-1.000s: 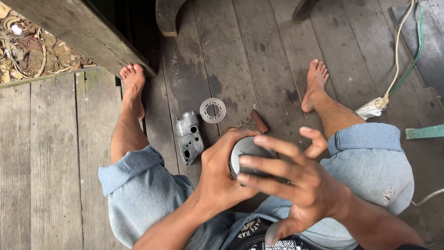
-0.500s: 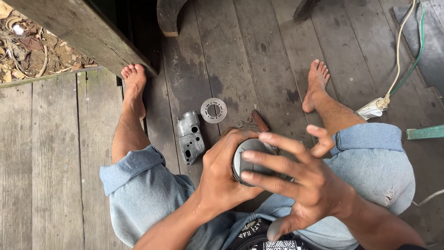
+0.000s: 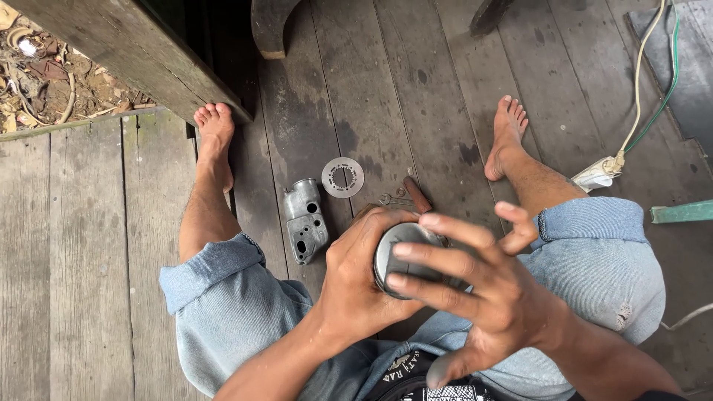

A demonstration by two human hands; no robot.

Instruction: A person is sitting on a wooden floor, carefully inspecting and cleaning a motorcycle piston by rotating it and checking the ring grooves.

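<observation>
Since the earlier frame your right hand [image 3: 475, 297] has slid a little lower and leftward across the round grey metal part [image 3: 405, 256], its fingers spreading further over the face, while your left hand [image 3: 364, 278] has kept its place. From the head camera, you sit on a weathered plank floor [image 3: 89, 282] with bare feet apart and rolled denim shorts [image 3: 223, 312] over your knees. Your left hand cups the round part from the left and below, clenched around its rim, and holds it up between your thighs, above the boards. Your right hand lies over the part's face with fingers [image 3: 431, 252] stretched flat and loose rather than curled, the thumb raised clear; whether it grips the part or only presses on it, you cannot tell from here. On the floor just beyond your hands lie a grey cast metal housing [image 3: 304, 220], a thin perforated metal disc [image 3: 342, 177], and a small wrench [image 3: 390, 198] beside a brown-handled tool [image 3: 416, 194]. A white and green cord [image 3: 646, 104] runs along the boards past your right foot [image 3: 509, 134].
</observation>
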